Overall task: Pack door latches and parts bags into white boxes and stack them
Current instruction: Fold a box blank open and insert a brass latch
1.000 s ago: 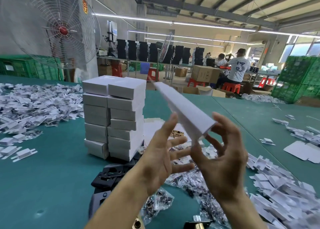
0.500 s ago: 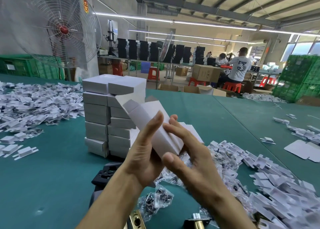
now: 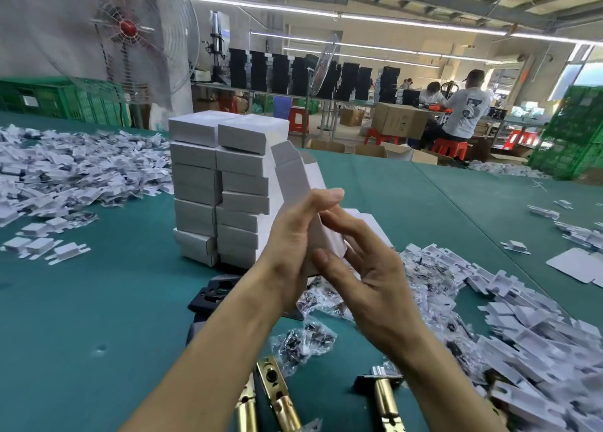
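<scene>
A white box with an open top flap stands tilted between both hands above the table. My left hand holds its left side, fingers straight along it. My right hand cups its lower right side with fingers spread and a thumb against the front. Behind it rises a two-column stack of closed white boxes. Brass door latches lie near the front edge, one more latch to the right. Clear parts bags with dark screws lie under my wrists.
Flat white box blanks pile up on the right and more blanks on the left of the green table. Black plates lie before the stack. A large fan stands far left; workers sit far right.
The flat blank held high has been squeezed into a box shape and brought lower and closer to the stack. Both hands have closed in around it.
</scene>
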`<state>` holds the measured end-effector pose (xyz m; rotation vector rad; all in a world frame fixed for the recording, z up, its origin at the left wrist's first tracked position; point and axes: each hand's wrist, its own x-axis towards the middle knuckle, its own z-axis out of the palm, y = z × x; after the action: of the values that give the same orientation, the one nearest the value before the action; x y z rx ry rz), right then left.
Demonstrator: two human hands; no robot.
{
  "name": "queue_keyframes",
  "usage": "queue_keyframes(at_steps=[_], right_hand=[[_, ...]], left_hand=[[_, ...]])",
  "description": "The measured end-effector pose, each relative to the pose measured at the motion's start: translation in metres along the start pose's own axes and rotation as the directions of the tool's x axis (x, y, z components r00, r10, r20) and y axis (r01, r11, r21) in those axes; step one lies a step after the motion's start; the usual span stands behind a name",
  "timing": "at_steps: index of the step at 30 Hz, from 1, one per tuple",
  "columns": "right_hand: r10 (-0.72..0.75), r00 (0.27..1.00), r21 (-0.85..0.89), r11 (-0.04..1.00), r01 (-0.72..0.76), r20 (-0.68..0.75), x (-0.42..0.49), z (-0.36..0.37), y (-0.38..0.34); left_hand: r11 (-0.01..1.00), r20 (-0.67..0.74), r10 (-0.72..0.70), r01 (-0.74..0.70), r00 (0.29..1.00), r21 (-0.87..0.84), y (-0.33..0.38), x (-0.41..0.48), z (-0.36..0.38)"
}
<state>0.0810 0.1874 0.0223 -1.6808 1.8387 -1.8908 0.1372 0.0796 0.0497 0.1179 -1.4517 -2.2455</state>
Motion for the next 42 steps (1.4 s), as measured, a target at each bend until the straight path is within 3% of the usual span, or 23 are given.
queue_keyframes(at_steps=[3,7,10,11,13,15,18,23,27,31,34,37,39,42], right_hand=[[-0.056,0.998,-0.091,0.994,0.055,0.0,0.004,-0.005,-0.003],[0.06,0.997,-0.048,0.997,-0.057,0.057,0.003,-0.007,-0.007],[0.176,0.982,-0.261,0.947,-0.186,-0.061,-0.001,-0.005,-0.005],[0.219,0.975,-0.37,0.903,-0.219,-0.041,-0.003,-0.003,-0.005],[0.366,0.922,-0.522,0.815,-0.251,0.128,-0.009,0.004,-0.007],[0.547,0.784,-0.618,0.734,-0.28,0.294,-0.017,0.014,-0.007],[0.672,0.636,-0.753,0.624,-0.21,0.379,-0.027,0.031,-0.011],[0.708,0.583,-0.822,0.558,-0.115,0.399,-0.035,0.049,-0.019],[0.734,0.585,-0.812,0.546,-0.205,0.345,-0.035,0.051,-0.017],[0.685,0.683,-0.588,0.67,-0.453,0.255,-0.019,0.02,-0.007],[0.581,0.813,-0.367,0.764,-0.53,0.036,-0.005,-0.018,-0.003],[0.353,0.891,-0.238,0.875,-0.422,-0.284,0.002,-0.05,-0.002],[0.156,0.867,-0.228,0.929,-0.291,-0.474,0.006,-0.062,-0.003],[-0.091,0.792,-0.275,0.956,-0.099,-0.604,0.011,-0.066,-0.009]], left_hand=[[0.99,-0.058,0.007,0.001,0.998,0.139,0.001,0.001,-0.002],[0.996,-0.25,0.038,-0.016,0.968,0.09,0.004,0.0,0.001],[0.972,-0.433,0.173,-0.081,0.885,0.221,0.01,0.001,-0.006],[0.958,-0.451,0.228,-0.116,0.863,0.262,0.011,0.0,-0.009],[0.93,-0.457,0.313,-0.171,0.833,0.326,0.014,-0.003,-0.014],[0.914,-0.459,0.345,-0.183,0.818,0.361,0.015,-0.003,-0.019],[0.889,-0.431,0.378,-0.191,0.819,0.416,0.011,-0.001,-0.027],[0.826,-0.396,0.476,-0.245,0.785,0.507,-0.003,0.002,-0.034],[0.801,-0.363,0.496,-0.253,0.789,0.543,-0.007,0.002,-0.037],[0.771,-0.32,0.502,-0.248,0.804,0.587,-0.01,0.003,-0.04],[0.718,-0.265,0.526,-0.256,0.808,0.647,-0.014,0.004,-0.041],[0.74,-0.217,0.439,-0.214,0.872,0.638,-0.023,0.007,-0.042],[0.763,-0.169,0.346,-0.171,0.923,0.624,-0.031,0.007,-0.041],[0.765,-0.055,0.262,-0.173,0.963,0.621,-0.04,0.005,-0.04]])
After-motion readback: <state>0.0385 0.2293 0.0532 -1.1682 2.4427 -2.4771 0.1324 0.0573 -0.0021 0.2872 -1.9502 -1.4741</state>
